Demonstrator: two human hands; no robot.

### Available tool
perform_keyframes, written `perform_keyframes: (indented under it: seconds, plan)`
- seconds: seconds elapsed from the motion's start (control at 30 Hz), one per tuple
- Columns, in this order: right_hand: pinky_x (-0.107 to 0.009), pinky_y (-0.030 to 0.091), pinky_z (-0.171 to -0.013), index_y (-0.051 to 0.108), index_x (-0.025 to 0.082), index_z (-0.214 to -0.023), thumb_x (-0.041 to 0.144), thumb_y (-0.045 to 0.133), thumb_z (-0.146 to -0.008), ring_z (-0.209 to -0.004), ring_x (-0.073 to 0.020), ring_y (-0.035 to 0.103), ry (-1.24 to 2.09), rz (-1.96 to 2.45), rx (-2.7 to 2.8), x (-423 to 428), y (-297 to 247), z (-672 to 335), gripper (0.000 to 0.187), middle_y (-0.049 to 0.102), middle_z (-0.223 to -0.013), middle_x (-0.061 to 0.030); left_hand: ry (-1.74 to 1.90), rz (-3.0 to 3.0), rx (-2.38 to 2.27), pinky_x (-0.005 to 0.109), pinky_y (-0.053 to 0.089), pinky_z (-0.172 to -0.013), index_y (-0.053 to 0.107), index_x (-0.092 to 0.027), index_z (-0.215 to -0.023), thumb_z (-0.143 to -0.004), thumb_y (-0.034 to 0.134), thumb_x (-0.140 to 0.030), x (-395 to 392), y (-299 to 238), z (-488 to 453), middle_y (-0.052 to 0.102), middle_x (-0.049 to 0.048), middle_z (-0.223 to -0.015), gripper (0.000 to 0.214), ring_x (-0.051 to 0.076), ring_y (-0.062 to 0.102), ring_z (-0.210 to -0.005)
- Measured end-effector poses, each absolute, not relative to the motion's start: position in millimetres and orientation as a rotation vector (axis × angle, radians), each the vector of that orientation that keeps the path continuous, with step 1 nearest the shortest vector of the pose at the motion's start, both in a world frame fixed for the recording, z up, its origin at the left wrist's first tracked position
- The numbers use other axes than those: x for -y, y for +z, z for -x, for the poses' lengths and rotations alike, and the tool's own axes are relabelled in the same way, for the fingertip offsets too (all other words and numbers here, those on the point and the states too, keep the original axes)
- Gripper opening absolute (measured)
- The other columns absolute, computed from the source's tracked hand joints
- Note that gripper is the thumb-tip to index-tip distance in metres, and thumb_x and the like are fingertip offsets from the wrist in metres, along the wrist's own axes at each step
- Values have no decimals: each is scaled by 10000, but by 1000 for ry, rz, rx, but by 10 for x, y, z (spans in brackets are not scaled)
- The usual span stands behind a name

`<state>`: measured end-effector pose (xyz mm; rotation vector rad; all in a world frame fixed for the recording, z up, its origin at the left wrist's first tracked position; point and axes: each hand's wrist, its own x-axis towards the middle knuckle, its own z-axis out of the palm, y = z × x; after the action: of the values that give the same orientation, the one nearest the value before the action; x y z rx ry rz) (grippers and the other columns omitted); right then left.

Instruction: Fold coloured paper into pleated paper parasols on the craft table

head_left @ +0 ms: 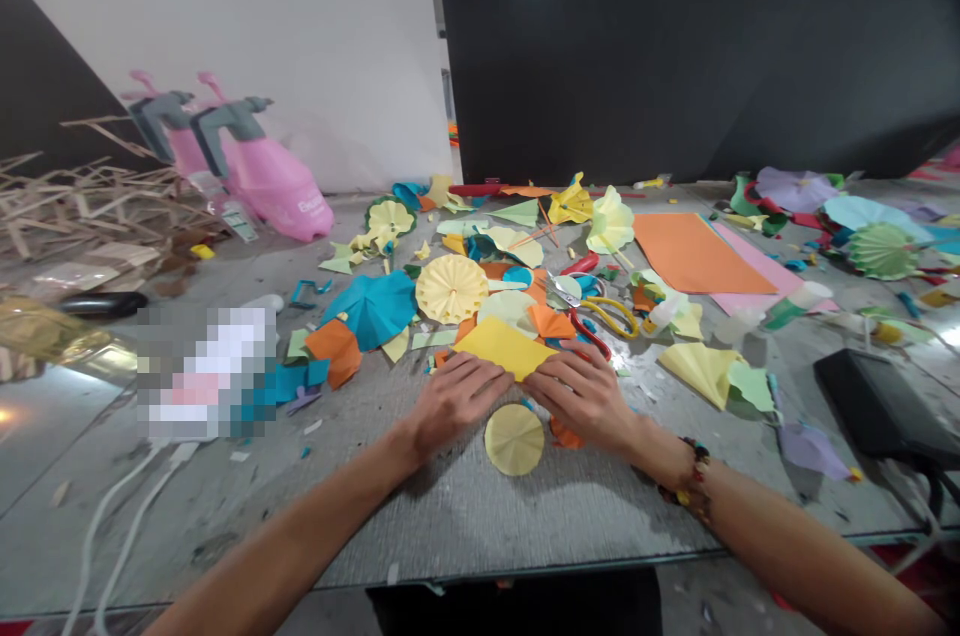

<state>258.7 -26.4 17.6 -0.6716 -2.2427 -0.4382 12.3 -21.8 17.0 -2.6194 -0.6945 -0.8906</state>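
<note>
**Table (420,536): paper work, part done**

Right hand (585,394): mine, fingers together on the yellow sheet (506,344)'s near right side. Left hand (460,401): mine, likewise on its near left. Thumbs hidden; whether I pinch or merely press, I cannot tell.

Yellow sheet: in from the middle of the table's near edge; plain, smooth, straight-edged, no pleats showing; I judge work on it barely begun.

Pleated disc (452,290): pale yellow, ribbed, beyond the sheet towards the far edge; looks complete.

Small disc (514,440): creased from the centre, between sheet and near edge; seemingly done.
</note>
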Motion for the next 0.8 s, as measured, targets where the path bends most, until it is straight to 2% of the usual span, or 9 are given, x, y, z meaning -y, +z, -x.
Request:
perform_keyframes:
  seconds: [0.27,0.57,0.8]
  plan:
    - [-384,473,-1003,724,212,-1063,105,645,-971,-911,-164,697,-448,654,2276,263,147,-2606,162,780,-922,-1,-877,2606,666,345,574,-843,682,-113,-1164,-1017,529,-92,207,130,-150,757,104,-1028,214,202,718,-938]
    - [-383,473,-994,710,198,-1051,134,630,-998,-892,-174,692,-485,702,2277,257,157,-2600,116,781,-923,-16,-869,2599,626,345,583,-828,668,-98,-1152,-1018,501,-66,180,140,-171,757,104,-1016,216,195,723,-915]
    - [-363,480,-989,727,224,-995,165,657,-991,-865,-154,695,-478,702,2254,265,192,-2582,92,774,-872,9,-869,2635,684,337,583,-822,680,-111,-1144,-1011,525,-77,177,152,-123,752,94,-1007,207,193,717,-899]
